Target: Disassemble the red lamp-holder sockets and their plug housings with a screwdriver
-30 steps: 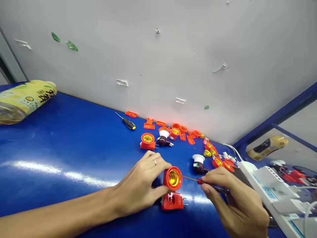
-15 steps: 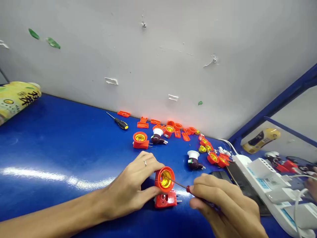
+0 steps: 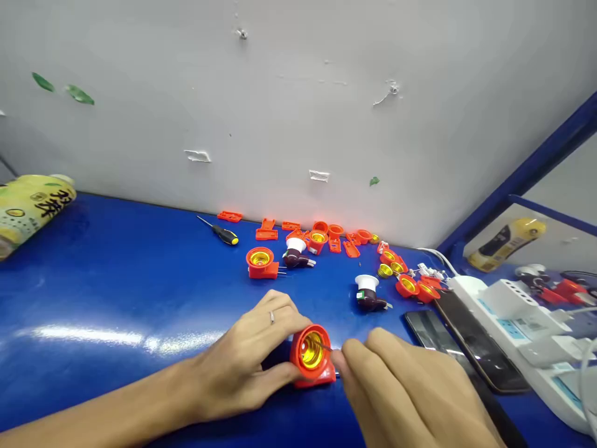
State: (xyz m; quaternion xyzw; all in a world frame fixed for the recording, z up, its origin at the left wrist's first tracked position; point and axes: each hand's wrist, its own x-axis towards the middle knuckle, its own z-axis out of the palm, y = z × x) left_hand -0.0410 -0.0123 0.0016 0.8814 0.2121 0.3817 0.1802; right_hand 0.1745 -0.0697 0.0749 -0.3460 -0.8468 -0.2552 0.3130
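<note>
Between the thumb and fingers of my left hand [image 3: 261, 354] is a red lamp socket [image 3: 298, 348], tilted with its brass threaded mouth toward me. Its red plug base rests on the blue table, the pins pointing right. My right hand [image 3: 396, 386] is closed around a screwdriver [image 3: 325, 347]. The thin shaft enters the socket's mouth from the right; the fingers cover the handle, and the tip is hard to make out. Beyond my hands stand another red lamp socket [image 3: 262, 264] and a dark lamp socket with a white rim [image 3: 368, 294].
A black-and-yellow screwdriver [image 3: 224, 234] and several loose red parts [image 3: 267, 234] lie along the wall. More sockets [image 3: 407, 286] sit at the right, near two phones [image 3: 433, 336] and a white power strip [image 3: 508, 336]. A yellow bottle [image 3: 35, 208] lies far left.
My right hand has moved left, close against the socket, and the screwdriver's red handle is now hidden. The socket's round part has come down over its base. The view has shifted slightly.
</note>
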